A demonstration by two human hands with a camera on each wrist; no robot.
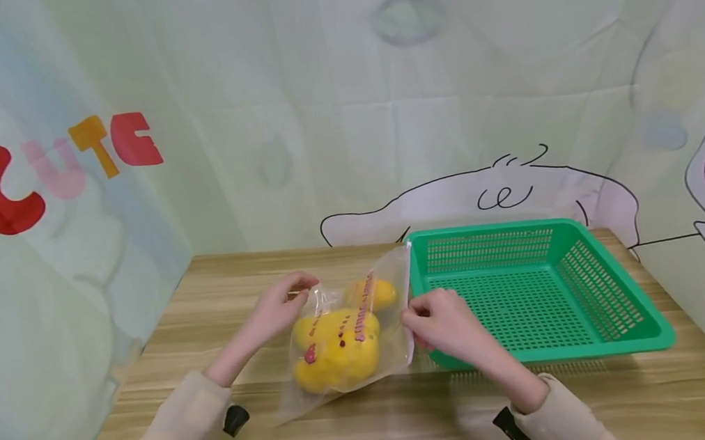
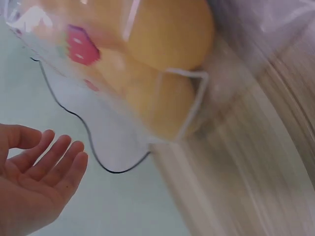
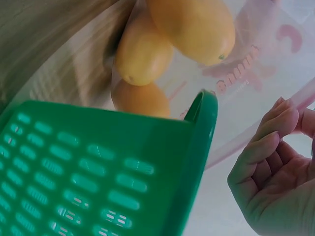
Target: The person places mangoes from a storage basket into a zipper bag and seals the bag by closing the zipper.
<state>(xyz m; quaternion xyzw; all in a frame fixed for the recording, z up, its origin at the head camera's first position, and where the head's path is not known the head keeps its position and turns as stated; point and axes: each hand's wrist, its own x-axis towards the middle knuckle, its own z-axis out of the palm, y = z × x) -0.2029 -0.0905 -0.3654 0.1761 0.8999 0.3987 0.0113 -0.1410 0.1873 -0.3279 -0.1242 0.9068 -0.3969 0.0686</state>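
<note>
A clear plastic bag [image 1: 395, 345] with pink lettering and a printed strawberry lies over the wooden table, its opening edge turned toward the basket. Several smooth, oval yellow fruits [image 1: 338, 364] are inside it, also visible as fruits [image 3: 192, 29] in the right wrist view. My right hand [image 1: 445, 324] pinches the bag's pink-white edge between thumb and fingers. At the bag's other end, my left hand [image 1: 281, 303] is beside the upper left corner, its fingers loosely bent. In the left wrist view that hand [image 2: 44, 182] appears apart from the bag, palm showing, with nothing in it.
A green plastic basket [image 1: 615, 349] with slotted walls stands on the right of the wooden table [image 1: 219, 280], close beside the bag and my right hand. Printed cloth [image 1: 296, 148] hangs behind the table and along both sides.
</note>
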